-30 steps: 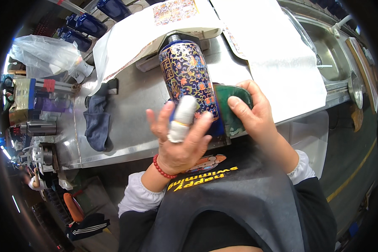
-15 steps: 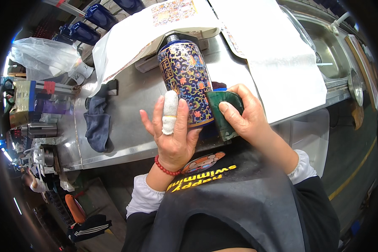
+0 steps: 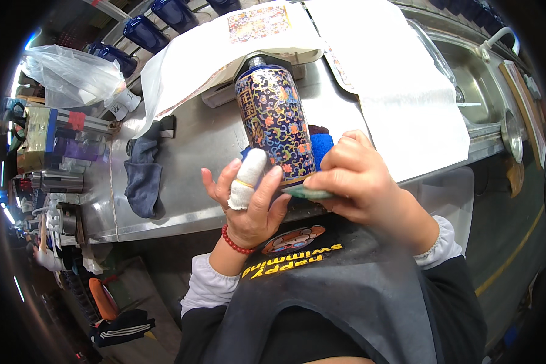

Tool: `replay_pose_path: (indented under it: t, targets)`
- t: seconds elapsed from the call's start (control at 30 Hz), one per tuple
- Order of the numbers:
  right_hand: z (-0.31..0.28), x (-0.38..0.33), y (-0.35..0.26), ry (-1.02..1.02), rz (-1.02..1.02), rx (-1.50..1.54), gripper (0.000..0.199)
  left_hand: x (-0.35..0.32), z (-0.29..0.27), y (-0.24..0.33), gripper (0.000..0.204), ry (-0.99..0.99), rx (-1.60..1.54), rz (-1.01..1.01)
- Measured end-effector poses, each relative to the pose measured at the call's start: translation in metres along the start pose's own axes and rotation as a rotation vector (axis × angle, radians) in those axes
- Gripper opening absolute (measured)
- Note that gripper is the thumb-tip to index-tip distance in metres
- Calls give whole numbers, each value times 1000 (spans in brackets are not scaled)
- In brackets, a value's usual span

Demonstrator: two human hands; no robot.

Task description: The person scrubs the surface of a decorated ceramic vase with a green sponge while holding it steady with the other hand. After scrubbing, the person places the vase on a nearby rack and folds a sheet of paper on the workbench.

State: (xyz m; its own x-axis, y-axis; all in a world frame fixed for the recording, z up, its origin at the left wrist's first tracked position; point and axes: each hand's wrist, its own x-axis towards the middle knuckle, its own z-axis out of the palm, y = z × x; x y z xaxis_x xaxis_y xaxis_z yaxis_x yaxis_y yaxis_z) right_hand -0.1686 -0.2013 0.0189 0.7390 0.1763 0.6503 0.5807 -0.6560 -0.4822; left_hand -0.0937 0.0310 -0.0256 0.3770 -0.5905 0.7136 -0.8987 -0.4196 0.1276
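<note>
A dark blue bottle [image 3: 279, 121] wrapped in a multicoloured floral pattern lies in front of me, its threaded neck pointing away. By the bottle's lower left edge is my left hand [image 3: 249, 206], open with fingers apart. One of its fingers wears a white cloth cover [image 3: 247, 180] held with a band; whether the fingertips touch the bottle I cannot tell. My right hand [image 3: 361, 182] is closed on a flat green scraper [image 3: 309, 193], seen nearly edge-on at the bottle's near end. Behind that hand, a blue cloth [image 3: 323, 148] shows beside the bottle.
Patterned decal sheets on white paper [image 3: 258, 24] cover the far side of the steel table [image 3: 188, 151]. A grey-blue cloth [image 3: 144, 179] lies at left. Several blue bottles [image 3: 145, 33] stand at far left, near a clear plastic bag [image 3: 73, 76]. A sink [image 3: 467, 79] is at right.
My right hand has turned the green scraper from broad side up to nearly edge-on and brought it to the bottle's near end. My left hand has slid slightly nearer to me.
</note>
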Motion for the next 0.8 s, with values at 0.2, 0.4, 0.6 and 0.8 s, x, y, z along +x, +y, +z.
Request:
replay_pose_path:
  t: [0.2, 0.4, 0.6, 0.8]
  targets:
    - [7, -9, 18, 28, 315, 228, 19, -2, 3, -3, 33, -4, -14, 8]
    - [12, -17, 22, 86, 256, 113, 22, -2, 3, -4, 48, -33, -45, -48]
    - [-9, 17, 4, -93, -204, -118, 21, 14, -1, -10, 90, -144, -22, -268]
    - [-11, 57, 22, 17, -85, -204, 19, 24, -17, -2, 94, -161, 154, -140]
